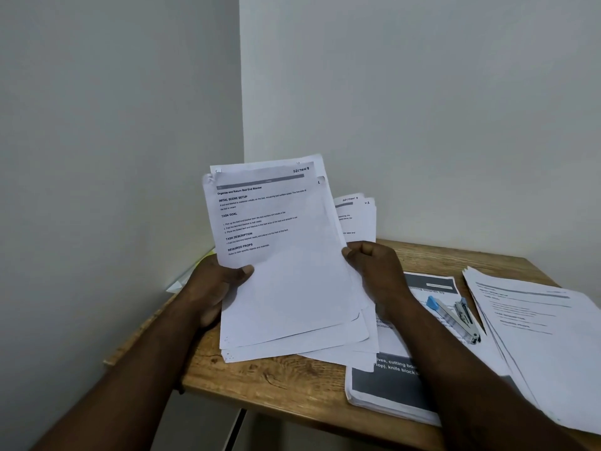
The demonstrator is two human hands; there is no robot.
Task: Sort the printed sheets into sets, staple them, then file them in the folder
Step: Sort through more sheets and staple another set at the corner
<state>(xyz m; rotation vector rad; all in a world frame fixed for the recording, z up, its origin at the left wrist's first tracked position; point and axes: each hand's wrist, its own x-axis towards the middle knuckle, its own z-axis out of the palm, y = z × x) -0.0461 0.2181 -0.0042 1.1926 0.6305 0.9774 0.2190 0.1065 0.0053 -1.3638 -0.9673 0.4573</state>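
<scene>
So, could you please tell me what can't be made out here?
Head view:
Held sheets: the top page covers the lower ones.
Rear stack: mostly behind the held sheets.
Right pile: blurred print, cut by the frame edge.
Yellow item: mostly behind the left hand.

Soft dim light, edges warped

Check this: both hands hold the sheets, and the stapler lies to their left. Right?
Wrong side. The stapler lies to the right of the sheets, on a printed stack on the table, as the head view shows. The rest holds: the left hand and the right hand both hold the sheets.
</scene>
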